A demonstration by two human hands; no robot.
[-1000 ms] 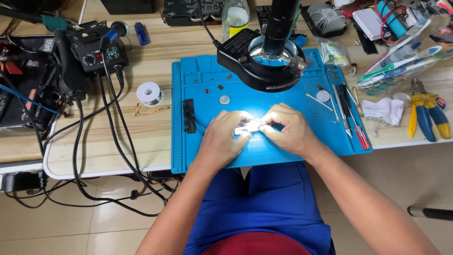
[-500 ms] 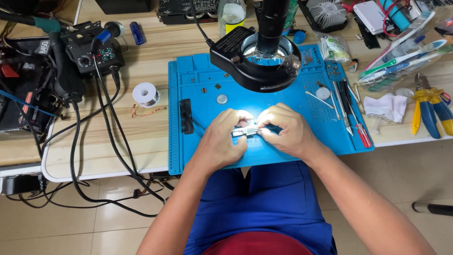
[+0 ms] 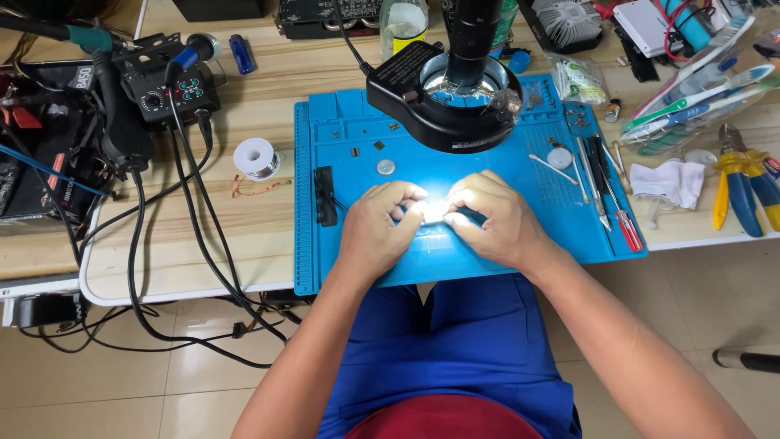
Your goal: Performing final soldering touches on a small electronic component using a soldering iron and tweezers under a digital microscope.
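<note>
My left hand point(image 3: 378, 228) and my right hand point(image 3: 491, 219) meet over the blue work mat point(image 3: 349, 146), fingertips pinched together on a small brightly lit part point(image 3: 435, 210). Glare from the ring light hides what the part is. Just beyond my hands stands the black microscope with its ring light point(image 3: 455, 89). A black rectangular piece point(image 3: 325, 195) lies on the mat left of my left hand, and a small round silver disc point(image 3: 385, 167) sits above it.
Tweezers and a red-handled tool point(image 3: 605, 191) lie on the mat's right side. A solder spool point(image 3: 256, 156) and a black soldering station point(image 3: 166, 85) with cables are at the left. Yellow-and-blue pliers point(image 3: 735, 183), a white cloth point(image 3: 666, 180) and toothbrushes point(image 3: 699, 97) are at the right.
My hands stay together over the small part; the fingers have shifted slightly and closed in tighter around it. The view has moved a little.
</note>
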